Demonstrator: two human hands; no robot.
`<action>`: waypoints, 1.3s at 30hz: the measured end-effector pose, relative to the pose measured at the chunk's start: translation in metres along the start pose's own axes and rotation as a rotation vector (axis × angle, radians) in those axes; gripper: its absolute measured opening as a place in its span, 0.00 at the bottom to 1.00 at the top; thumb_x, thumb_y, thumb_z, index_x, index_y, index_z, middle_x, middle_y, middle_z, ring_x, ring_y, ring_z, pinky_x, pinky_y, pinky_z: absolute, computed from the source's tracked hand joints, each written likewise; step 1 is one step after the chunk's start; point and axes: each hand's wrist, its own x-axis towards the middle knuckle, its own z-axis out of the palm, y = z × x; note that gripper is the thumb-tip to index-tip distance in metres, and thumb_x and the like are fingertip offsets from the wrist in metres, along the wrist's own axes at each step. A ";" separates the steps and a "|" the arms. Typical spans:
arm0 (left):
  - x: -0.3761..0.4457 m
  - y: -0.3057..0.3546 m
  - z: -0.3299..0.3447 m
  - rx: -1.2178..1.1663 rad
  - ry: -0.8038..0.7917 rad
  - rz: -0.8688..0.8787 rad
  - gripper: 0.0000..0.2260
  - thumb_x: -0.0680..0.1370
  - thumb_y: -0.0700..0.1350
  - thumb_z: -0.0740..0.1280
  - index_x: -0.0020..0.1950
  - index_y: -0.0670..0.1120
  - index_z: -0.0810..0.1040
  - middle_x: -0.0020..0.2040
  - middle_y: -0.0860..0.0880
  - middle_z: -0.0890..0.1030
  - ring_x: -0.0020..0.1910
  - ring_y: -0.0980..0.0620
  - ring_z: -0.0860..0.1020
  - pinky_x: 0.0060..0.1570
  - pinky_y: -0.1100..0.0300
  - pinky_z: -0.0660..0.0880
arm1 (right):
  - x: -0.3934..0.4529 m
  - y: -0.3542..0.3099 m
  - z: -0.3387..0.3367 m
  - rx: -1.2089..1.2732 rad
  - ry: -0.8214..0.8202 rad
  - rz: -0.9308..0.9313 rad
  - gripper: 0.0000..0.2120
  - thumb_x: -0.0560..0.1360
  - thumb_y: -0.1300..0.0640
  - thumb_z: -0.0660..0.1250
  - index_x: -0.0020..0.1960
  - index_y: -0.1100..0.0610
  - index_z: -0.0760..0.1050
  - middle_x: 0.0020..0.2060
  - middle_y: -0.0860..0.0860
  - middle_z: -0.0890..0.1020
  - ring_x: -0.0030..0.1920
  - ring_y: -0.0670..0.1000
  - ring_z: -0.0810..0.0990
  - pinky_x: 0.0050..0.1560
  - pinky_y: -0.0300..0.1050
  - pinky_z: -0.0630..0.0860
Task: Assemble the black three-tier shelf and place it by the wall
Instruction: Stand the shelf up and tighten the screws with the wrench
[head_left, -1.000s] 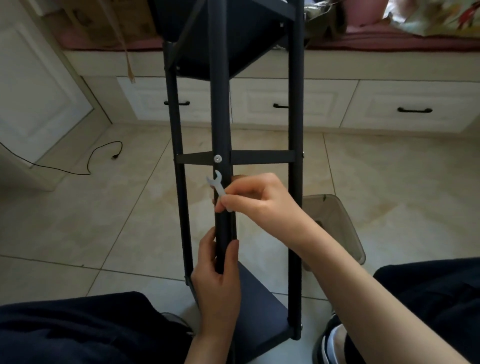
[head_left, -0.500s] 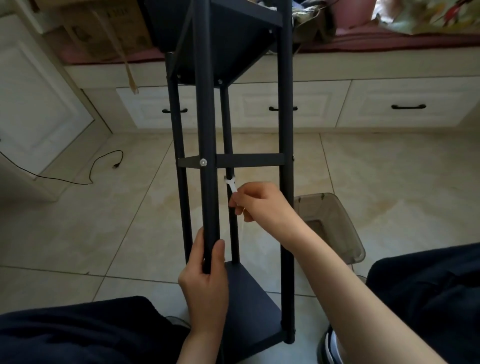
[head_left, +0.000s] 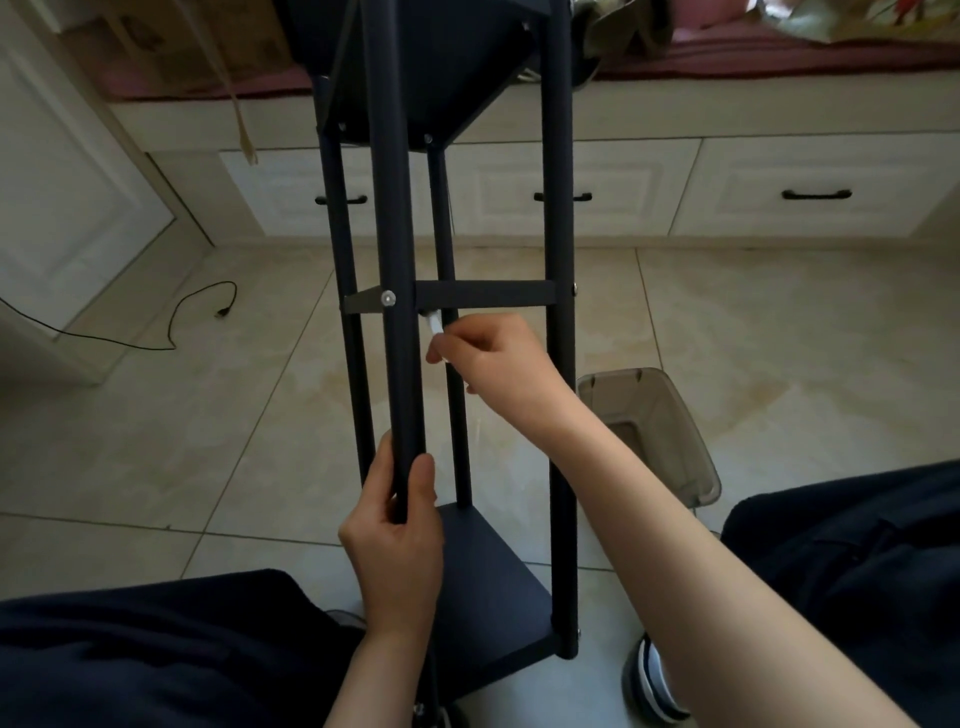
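Shelf: black, tall and narrow, standing on the tiled floor between the knees; lower tier near the feet, an upper tier at the top edge of view; not yet by the wall.
Handling, as judged: rigid tube posts and flat panels, stiff, probably light enough for two hands; top-heavy and tippy because tall and slim; smooth painted tube, somewhat slippery.
Where to grip, as judged: on two upright posts, about mid-height, never by the thin crossbar.
Front post: carries a silver bolt head at crossbar level.
Left hand: wrapped round the front post below the crossbar, thumb on the right side, fingers on the left; steadies the frame.
Right hand: fingers curled, pinching a small white wrench between thumb and fingertips; nothing else held.
Wrench: head up at the underside of the crossbar, behind the front post; whether seated on a nut cannot be told, hidden by the post.
Step in hand, as judged: tightening the crossbar joint.
Risk, as judged: wrench slipping off a small fastener; frame twisting if the left grip loosens.
Nearby: clear plastic bin on the floor just right of the shelf; black cable lying far left.
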 end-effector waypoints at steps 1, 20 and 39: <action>0.000 0.000 0.000 -0.001 -0.001 0.000 0.25 0.77 0.61 0.63 0.69 0.49 0.77 0.30 0.54 0.75 0.21 0.53 0.69 0.22 0.59 0.68 | 0.001 0.000 0.000 -0.003 0.019 -0.012 0.10 0.81 0.56 0.62 0.49 0.56 0.83 0.40 0.44 0.81 0.44 0.45 0.79 0.46 0.37 0.74; -0.001 0.005 0.005 -0.006 -0.030 -0.047 0.27 0.77 0.60 0.64 0.71 0.46 0.76 0.49 0.27 0.78 0.46 0.23 0.78 0.44 0.28 0.76 | 0.010 0.015 0.022 -0.018 0.248 -0.170 0.08 0.79 0.58 0.67 0.46 0.57 0.85 0.35 0.47 0.85 0.38 0.42 0.82 0.46 0.39 0.79; 0.009 0.000 -0.008 -0.045 -0.048 -0.041 0.25 0.79 0.58 0.67 0.71 0.44 0.76 0.27 0.53 0.73 0.22 0.50 0.68 0.21 0.57 0.67 | 0.023 0.033 0.053 0.125 0.353 -0.189 0.09 0.80 0.59 0.65 0.46 0.59 0.83 0.35 0.47 0.83 0.40 0.45 0.82 0.46 0.41 0.78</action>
